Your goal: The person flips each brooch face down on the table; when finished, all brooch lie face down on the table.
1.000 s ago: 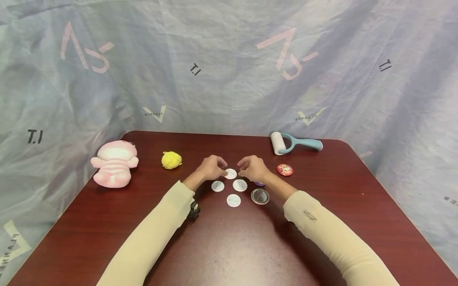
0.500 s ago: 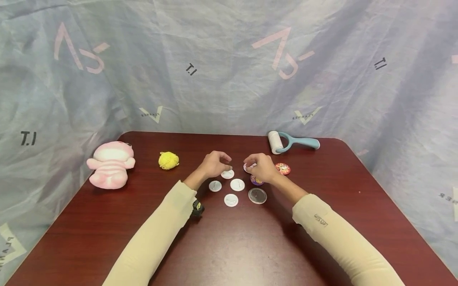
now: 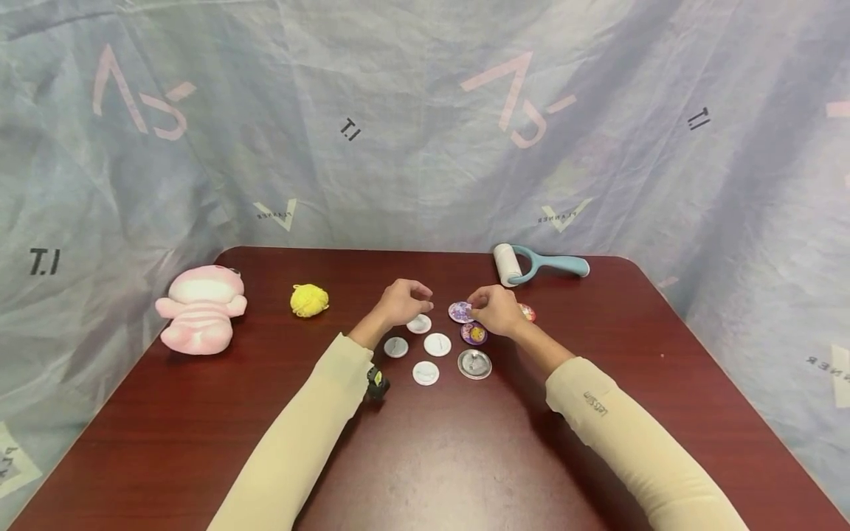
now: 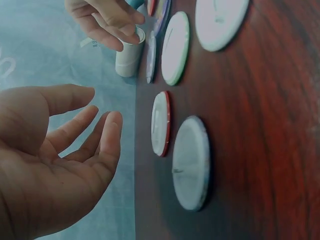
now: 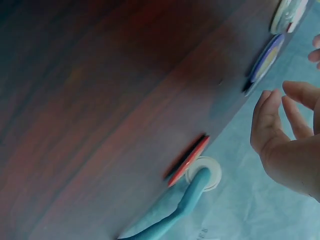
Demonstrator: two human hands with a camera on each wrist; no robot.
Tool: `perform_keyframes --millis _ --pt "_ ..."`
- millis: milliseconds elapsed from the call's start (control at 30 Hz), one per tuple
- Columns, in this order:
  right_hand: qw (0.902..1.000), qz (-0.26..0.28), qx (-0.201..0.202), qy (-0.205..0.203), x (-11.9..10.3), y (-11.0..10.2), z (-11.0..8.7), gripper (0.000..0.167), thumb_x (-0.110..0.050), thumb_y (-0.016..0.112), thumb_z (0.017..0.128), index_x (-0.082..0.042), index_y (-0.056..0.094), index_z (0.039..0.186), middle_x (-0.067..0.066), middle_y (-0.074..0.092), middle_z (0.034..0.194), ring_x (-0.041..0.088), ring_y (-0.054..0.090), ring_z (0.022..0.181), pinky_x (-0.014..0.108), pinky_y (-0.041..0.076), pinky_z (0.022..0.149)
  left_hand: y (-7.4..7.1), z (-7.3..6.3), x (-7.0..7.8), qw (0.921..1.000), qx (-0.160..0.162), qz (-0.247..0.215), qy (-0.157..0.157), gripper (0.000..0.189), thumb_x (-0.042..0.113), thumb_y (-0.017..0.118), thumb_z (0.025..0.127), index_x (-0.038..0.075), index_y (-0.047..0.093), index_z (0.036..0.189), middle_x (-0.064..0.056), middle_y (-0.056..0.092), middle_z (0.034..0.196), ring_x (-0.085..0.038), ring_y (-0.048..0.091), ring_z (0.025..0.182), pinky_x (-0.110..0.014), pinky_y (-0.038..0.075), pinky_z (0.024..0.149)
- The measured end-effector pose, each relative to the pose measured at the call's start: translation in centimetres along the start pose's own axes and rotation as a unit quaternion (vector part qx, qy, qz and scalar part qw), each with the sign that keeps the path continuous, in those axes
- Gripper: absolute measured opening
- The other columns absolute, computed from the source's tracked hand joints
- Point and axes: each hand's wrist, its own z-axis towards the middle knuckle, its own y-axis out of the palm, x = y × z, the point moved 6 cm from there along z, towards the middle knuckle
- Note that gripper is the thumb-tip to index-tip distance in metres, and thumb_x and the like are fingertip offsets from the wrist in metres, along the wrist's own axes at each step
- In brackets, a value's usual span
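My left hand (image 3: 401, 302) hovers with loosely bent fingers above a white-backed pin badge (image 3: 419, 324); the left wrist view shows nothing between thumb and fingers, and the badge's red rim (image 4: 168, 125). My right hand (image 3: 496, 310) is beside a lilac-patterned badge (image 3: 459, 312) lying face up, its fingertips right at the badge's edge in the head view. From the right wrist, a gap shows between thumb and curved fingers. A purple badge (image 3: 474, 334) with a yellow figure lies just nearer. More badges lie pin side up: a white one (image 3: 437, 344), a greyish one (image 3: 396, 347), another white one (image 3: 426, 373).
A larger silver-backed badge (image 3: 474, 364) lies at the near right of the group. Partly behind my right hand is a red badge (image 3: 528, 312). Farther back are a blue-handled lint roller (image 3: 541, 264), a yellow yarn ball (image 3: 309, 301) and a pink plush toy (image 3: 202, 310).
My right hand has moved right, away from the left hand, and the lilac badge now shows in the open. The left hand has risen slightly off its white-backed badge.
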Motion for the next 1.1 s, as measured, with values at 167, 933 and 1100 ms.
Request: perform_keyframes --millis 167,933,1100 --pt "0.9998 -0.007 -0.010 0.014 0.9 -0.4 0.0 0.021 -0.005 0.070 0.081 -0.001 0.073 0.101 0.010 0.075 0.089 0.027 0.068 0.091 0.042 0.051 0.082 0.6 0.4 0.1 0.9999 -0.003 0.009 -0.007 0.029 0.014 0.070 0.090 0.003 0.070 0.118 -0.011 0.067 0.119 -0.028 0.059 0.110 -0.039 0.048 0.091" --pt "0.9981 -0.014 -0.025 0.054 1.8 0.3 0.5 0.020 -0.012 0.072 0.084 -0.003 0.074 0.102 0.012 0.075 0.097 0.026 0.069 0.096 0.040 0.051 0.087 3.2 2.2 0.7 0.9979 -0.035 0.024 -0.048 0.028 0.014 0.071 0.090 0.002 0.069 0.116 -0.011 0.069 0.103 -0.022 0.066 0.088 -0.032 0.053 0.080" --pt "0.9975 -0.018 -0.026 0.064 1.8 0.5 0.7 0.021 -0.014 0.073 0.084 -0.003 0.074 0.103 0.012 0.075 0.098 0.024 0.068 0.096 0.037 0.052 0.084 3.8 2.6 0.9 0.9970 -0.045 0.032 -0.055 0.026 0.013 0.070 0.090 0.003 0.070 0.113 -0.010 0.071 0.093 -0.019 0.069 0.080 -0.028 0.053 0.074"
